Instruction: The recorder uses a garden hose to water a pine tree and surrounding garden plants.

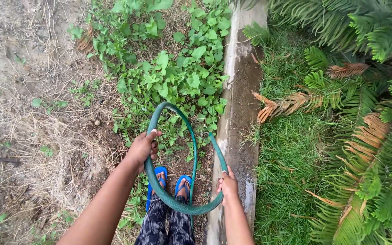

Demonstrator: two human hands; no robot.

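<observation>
Both hands are closed around a green hose (183,208): the left hand (144,147) grips it at the left side of the loop, and the right hand (228,183) grips it lower, near the free end that points up and to the left. Between the two hands the hose hangs in a curve above the feet in blue sandals (171,181). From the left hand it arches up over the green weeds (178,72), beside a concrete edge (239,104) and grass (291,149).
</observation>
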